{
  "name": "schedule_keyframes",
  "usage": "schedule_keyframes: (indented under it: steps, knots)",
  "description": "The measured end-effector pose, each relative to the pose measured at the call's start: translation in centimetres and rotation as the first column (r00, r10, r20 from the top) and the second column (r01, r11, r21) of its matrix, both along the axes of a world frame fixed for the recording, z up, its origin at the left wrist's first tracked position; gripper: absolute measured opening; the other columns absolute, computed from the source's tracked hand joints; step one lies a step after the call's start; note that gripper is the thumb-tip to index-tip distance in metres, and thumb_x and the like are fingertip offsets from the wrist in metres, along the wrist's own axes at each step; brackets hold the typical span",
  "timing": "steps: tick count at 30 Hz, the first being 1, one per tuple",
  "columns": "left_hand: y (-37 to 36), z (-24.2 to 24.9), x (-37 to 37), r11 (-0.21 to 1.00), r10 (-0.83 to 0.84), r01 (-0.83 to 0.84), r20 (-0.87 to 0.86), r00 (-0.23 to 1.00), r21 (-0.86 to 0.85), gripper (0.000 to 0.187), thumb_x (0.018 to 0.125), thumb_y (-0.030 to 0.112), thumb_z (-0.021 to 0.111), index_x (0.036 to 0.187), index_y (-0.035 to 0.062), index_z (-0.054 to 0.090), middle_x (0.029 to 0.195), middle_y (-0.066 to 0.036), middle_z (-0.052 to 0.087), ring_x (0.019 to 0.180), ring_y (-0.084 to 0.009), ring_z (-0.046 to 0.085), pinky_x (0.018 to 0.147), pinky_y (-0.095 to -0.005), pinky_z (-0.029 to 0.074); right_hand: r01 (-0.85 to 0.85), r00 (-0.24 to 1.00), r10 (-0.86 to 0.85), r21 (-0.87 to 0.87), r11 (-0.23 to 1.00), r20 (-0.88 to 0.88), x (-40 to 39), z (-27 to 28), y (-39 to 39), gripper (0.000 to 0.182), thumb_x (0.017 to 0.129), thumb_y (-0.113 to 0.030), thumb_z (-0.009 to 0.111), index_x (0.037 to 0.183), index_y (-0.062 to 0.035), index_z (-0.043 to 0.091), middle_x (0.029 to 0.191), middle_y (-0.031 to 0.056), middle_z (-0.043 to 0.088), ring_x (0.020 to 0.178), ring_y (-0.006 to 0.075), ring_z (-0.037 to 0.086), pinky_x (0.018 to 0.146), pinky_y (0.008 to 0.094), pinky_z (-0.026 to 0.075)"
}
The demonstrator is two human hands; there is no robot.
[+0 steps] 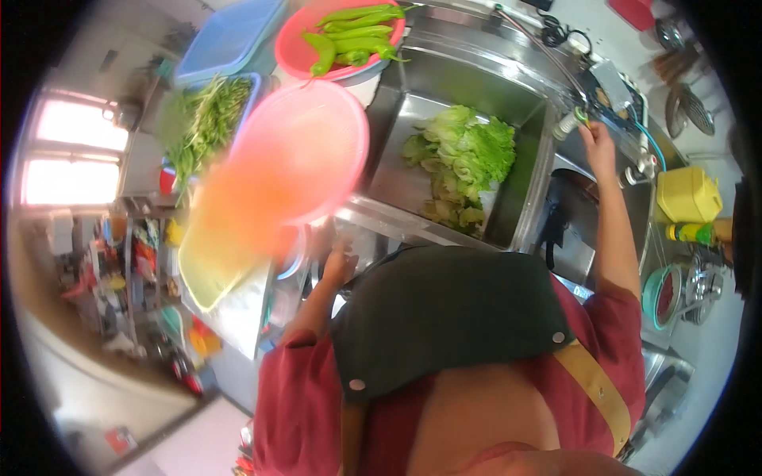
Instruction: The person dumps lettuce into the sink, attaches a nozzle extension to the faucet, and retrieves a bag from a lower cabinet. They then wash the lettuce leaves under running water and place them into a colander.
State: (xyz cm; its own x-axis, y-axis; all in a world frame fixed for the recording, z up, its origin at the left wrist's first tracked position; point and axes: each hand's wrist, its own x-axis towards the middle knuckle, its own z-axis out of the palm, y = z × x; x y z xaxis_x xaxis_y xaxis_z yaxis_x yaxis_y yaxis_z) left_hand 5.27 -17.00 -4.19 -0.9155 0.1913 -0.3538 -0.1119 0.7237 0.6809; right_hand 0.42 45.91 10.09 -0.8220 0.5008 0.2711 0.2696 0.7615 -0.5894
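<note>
From my remote seat, I look down over a dark apron bib [444, 317] and red sleeves to a steel kitchen sink [444, 75]. My left hand [340, 266] sits at the sink's near rim, below a blurred pink colander [298, 151]; I cannot tell how its fingers are set or whether they grip it. My right hand [597, 143] reaches to the tap nozzle [570, 123] at the sink's right wall, fingers curled beside it, hold unclear. Lettuce leaves [464, 155] lie heaped in the basin. Beyond, a pink bowl of green peppers [353, 40] stands on the desk, with leafy stalks [202, 123] in a blue crate and a blue lid behind. Bright windows [71, 155] glare at left; a yellow container [689, 194] stands at right.
</note>
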Motion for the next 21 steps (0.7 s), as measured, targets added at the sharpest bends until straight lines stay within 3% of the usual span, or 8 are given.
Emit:
schedule_keyframes:
  steps: [4,6,7,8,9,13,17,21]
  knots:
    - [-2.0,-1.6,0.6,0.998,-0.020,0.020,0.001,1.000,-0.058,0.040,0.069,0.010,0.065,0.105,0.0033,0.050,0.097,-0.016,0.057,0.085,-0.0278,0.059,0.074,-0.0355,0.047,0.006,1.000,-0.002,0.383,0.924,-0.012,-0.4,-1.9,1.3,0.021,0.089,-0.025,0.050,0.084,-0.0064,0.057,0.060,0.0006,0.054,0.049,0.0089,0.047,0.040,0.0232,0.034]
    - [-1.7,-0.7,0.7,0.995,0.000,0.007,0.074,0.997,-0.099,0.041,0.071,0.012,0.063,0.108,0.0028,0.048,0.101,-0.017,0.055,0.089,-0.0297,0.056,0.078,-0.0368,0.045,0.097,0.994,-0.086,0.204,0.974,-0.060,-1.1,-3.2,2.1,0.020,0.089,-0.024,0.050,0.082,-0.0060,0.056,0.059,0.0003,0.053,0.048,0.0086,0.046,0.039,0.0224,0.033]
    - [-1.8,-1.1,0.8,0.994,0.014,-0.009,0.048,0.999,-0.112,0.040,0.069,0.013,0.064,0.105,0.0024,0.050,0.099,-0.017,0.056,0.089,-0.0295,0.057,0.078,-0.0361,0.046,0.116,0.990,-0.127,-0.157,0.981,-0.061,-1.4,-3.6,2.3,0.020,0.088,-0.023,0.050,0.080,-0.0058,0.056,0.058,0.0002,0.053,0.047,0.0084,0.046,0.039,0.0220,0.032]
    - [-2.1,-2.0,1.1,0.992,0.027,-0.023,0.025,0.999,-0.126,0.038,0.068,0.013,0.066,0.102,0.0020,0.053,0.098,-0.017,0.057,0.089,-0.0292,0.058,0.078,-0.0354,0.046,0.103,0.985,-0.160,-0.534,0.839,-0.061,-1.7,-3.9,2.6,0.020,0.088,-0.022,0.050,0.079,-0.0056,0.056,0.058,0.0000,0.052,0.046,0.0082,0.045,0.038,0.0216,0.031]
    - [-2.5,-3.0,1.4,0.989,0.035,-0.034,0.002,0.999,-0.141,0.037,0.067,0.014,0.067,0.099,0.0016,0.055,0.096,-0.016,0.058,0.089,-0.0289,0.059,0.078,-0.0347,0.047,0.028,0.987,-0.161,-0.986,0.163,0.002,-1.6,-2.2,2.7,0.022,0.089,-0.023,0.048,0.077,-0.0060,0.055,0.055,-0.0017,0.048,0.043,0.0058,0.038,0.034,0.0184,0.024]
    - [-4.4,-6.2,2.4,0.992,-0.001,0.004,0.026,1.000,-0.127,0.038,0.067,0.017,0.065,0.100,0.0008,0.055,0.099,-0.017,0.059,0.093,-0.0310,0.057,0.081,-0.0363,0.045,0.138,0.989,-0.128,-0.703,0.697,0.067,-1.6,0.0,0.1,0.026,0.090,-0.026,0.046,0.078,-0.0048,0.055,0.057,0.0016,0.050,0.044,0.0091,0.042,0.039,0.0228,0.031]
    - [-5.3,-6.1,2.6,0.985,-0.033,0.049,0.099,0.995,-0.163,0.038,0.068,0.018,0.061,0.101,0.0003,0.054,0.101,-0.019,0.057,0.097,-0.0348,0.053,0.085,-0.0386,0.042,0.059,0.998,-0.058,-0.031,0.998,0.013,-0.4,1.3,-1.8,0.027,0.089,-0.027,0.046,0.082,-0.0025,0.052,0.067,0.0115,0.057,0.055,0.0225,0.055,0.056,0.0361,0.044]
    - [-4.8,-4.9,2.0,0.984,0.032,-0.012,0.109,0.993,-0.178,0.039,0.068,0.019,0.062,0.101,-0.0003,0.055,0.099,-0.020,0.057,0.097,-0.0350,0.053,0.084,-0.0384,0.042,-0.126,0.992,0.115,0.531,0.838,0.053,0.2,1.0,-1.4,0.024,0.088,-0.027,0.047,0.086,-0.0033,0.051,0.078,0.0195,0.058,0.076,0.0387,0.055,0.064,0.0469,0.043]
